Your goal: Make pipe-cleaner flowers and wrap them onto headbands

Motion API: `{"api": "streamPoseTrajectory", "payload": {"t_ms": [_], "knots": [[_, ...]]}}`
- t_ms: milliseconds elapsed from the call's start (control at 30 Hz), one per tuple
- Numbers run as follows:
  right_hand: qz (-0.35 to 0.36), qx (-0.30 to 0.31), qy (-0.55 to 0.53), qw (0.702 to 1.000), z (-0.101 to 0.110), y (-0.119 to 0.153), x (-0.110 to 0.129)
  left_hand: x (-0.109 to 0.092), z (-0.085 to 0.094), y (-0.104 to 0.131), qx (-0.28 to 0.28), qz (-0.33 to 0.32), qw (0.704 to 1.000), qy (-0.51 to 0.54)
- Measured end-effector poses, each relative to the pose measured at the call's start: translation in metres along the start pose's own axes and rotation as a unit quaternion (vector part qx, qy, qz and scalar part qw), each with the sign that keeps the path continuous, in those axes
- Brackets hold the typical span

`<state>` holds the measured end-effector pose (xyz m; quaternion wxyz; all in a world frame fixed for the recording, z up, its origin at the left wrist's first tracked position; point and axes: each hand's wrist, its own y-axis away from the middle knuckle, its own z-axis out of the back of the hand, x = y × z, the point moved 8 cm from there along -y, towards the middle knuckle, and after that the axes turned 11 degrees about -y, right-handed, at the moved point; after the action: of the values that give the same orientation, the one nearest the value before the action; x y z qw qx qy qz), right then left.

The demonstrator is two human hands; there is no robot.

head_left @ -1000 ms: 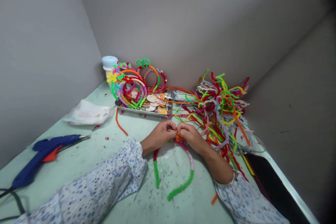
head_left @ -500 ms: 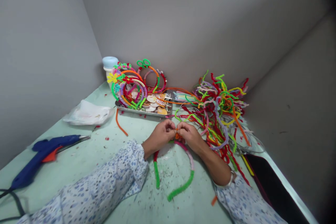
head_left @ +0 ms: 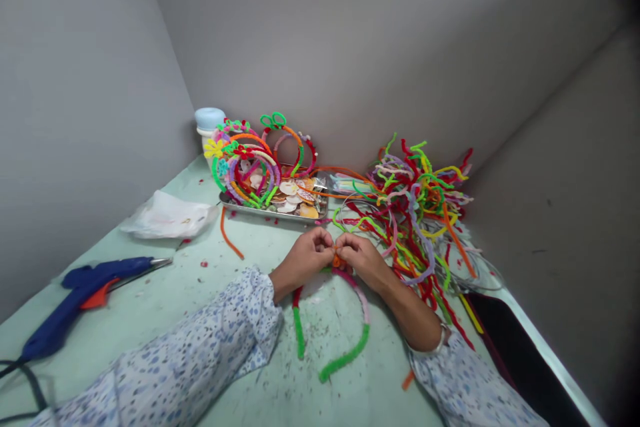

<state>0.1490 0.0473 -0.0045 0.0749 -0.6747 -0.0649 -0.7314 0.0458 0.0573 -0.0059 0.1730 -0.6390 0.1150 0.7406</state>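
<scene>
My left hand (head_left: 307, 257) and my right hand (head_left: 361, 257) meet at the middle of the table, fingertips pinched together. Between them is an orange pipe cleaner (head_left: 337, 260), bent into a small shape and gripped from both sides. Just below hangs the arch of a headband (head_left: 361, 297) wrapped in green, pink and red pipe cleaner, its two ends pointing toward me. The top of the headband is partly hidden by my fingers, so I cannot tell how the orange piece joins it.
A tray (head_left: 273, 215) at the back holds finished headbands (head_left: 250, 167) and flat cutouts. Loose pipe cleaners (head_left: 425, 213) pile up at right, near a black flat object (head_left: 515, 347). At left lie a blue glue gun (head_left: 95, 287) and a plastic bag (head_left: 167, 217); a blue-lidded container (head_left: 210, 120) stands behind.
My fingertips have shifted slightly around the orange pipe cleaner, and a bit more of it shows beneath them. The headband and everything else stay in place.
</scene>
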Motion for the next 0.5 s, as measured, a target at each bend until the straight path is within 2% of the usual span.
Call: {"api": "streamPoseTrajectory", "payload": {"t_ms": [200, 500], "knots": [[-0.007, 0.017, 0.020, 1.000, -0.0017, -0.0006, 0.0022, -0.0014, -0.0007, -0.0003, 0.008, -0.004, 1.000, -0.003], [0.036, 0.013, 0.079, 0.996, -0.0002, -0.0017, 0.0059, -0.0028, -0.0023, -0.0001, 0.005, 0.003, 1.000, -0.014]]}}
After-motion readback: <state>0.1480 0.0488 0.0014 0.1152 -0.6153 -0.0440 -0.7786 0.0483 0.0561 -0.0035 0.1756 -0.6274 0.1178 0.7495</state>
